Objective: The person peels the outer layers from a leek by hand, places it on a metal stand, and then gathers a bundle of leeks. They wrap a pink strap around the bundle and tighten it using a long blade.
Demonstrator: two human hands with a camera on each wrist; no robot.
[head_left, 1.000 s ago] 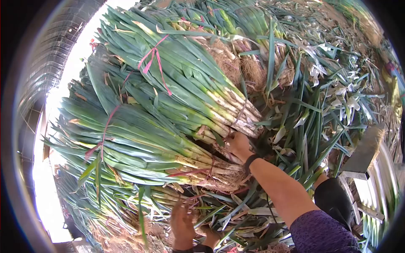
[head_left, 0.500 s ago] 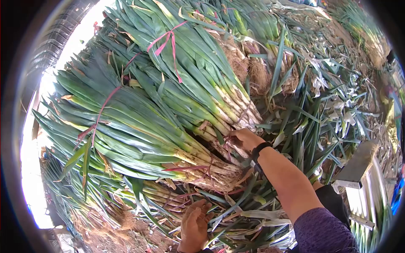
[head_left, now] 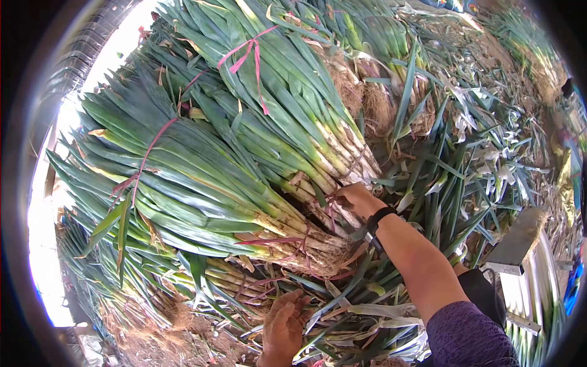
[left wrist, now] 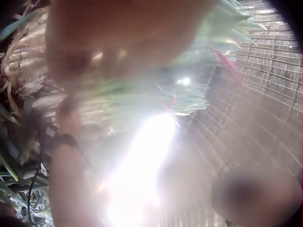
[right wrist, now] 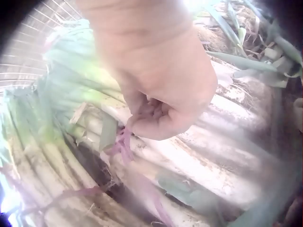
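My right hand [head_left: 361, 202], with a black band at the wrist, reaches to the pale stalks of a tied bundle of long green onions [head_left: 263, 128]. In the right wrist view, the curled fingers of the hand [right wrist: 165, 90] pinch a pink tie [right wrist: 126, 144] on the white stalks [right wrist: 189, 151]. Below another bundle [head_left: 202, 189], my left hand [head_left: 284, 330] hangs with loosely bent fingers and holds nothing. Blurred and large, the left hand [left wrist: 123, 38] fills the top of the left wrist view.
More onion bundles with roots [head_left: 379, 107] lie at the back. Loose leaves [head_left: 440, 165] cover the ground at the right, beside a metal-edged block [head_left: 516, 241]. Another bundle [head_left: 140, 306] lies lower left. In the left wrist view a wire mesh [left wrist: 270, 71] rises behind.
The camera view has shifted, moving the bundles in the frame. My right hand stays at the same bundle's tie; the left hand has moved slightly right and stays off the bundles.
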